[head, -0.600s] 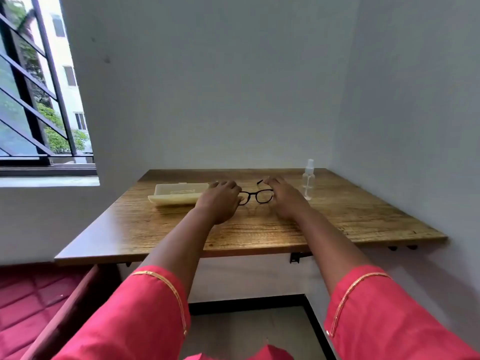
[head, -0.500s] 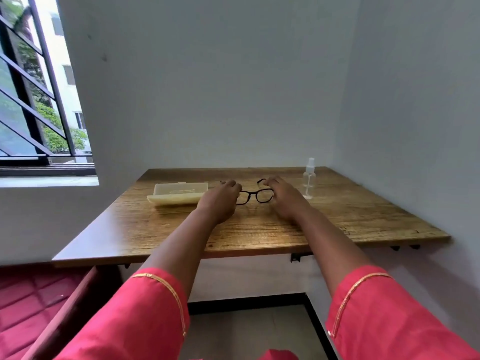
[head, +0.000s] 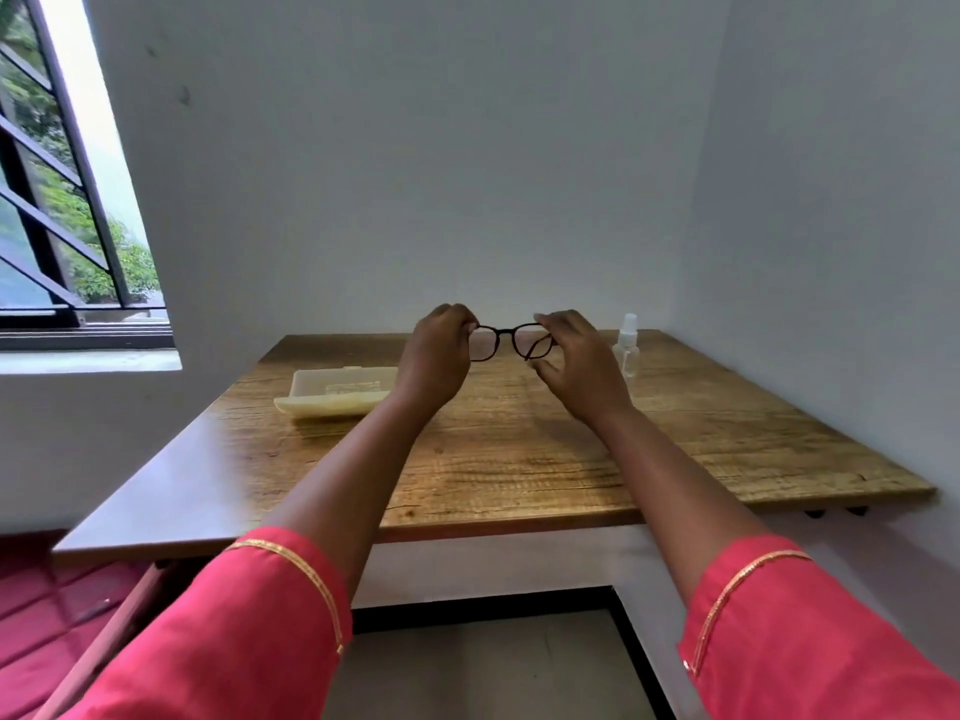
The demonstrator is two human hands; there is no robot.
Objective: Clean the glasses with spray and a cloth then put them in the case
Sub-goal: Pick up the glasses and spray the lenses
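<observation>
Black-framed glasses (head: pixel 511 341) hang in the air above the far middle of the wooden table (head: pixel 519 459). My left hand (head: pixel 439 356) pinches their left end and my right hand (head: pixel 582 363) pinches their right end. A small clear spray bottle (head: pixel 627 345) stands upright just right of my right hand, near the back right corner. A cream-coloured open case (head: pixel 337 389) lies on the table to the left of my left hand. No cloth shows clearly; something pale lies inside the case.
White walls close the table in at the back and on the right. A barred window (head: pixel 62 226) is at the left. A red cushioned seat (head: pixel 47 615) sits below the table's left side.
Both hands took hold of the glasses on the table and lifted them into the air. The camera tilted, so the table sits lower in view.
</observation>
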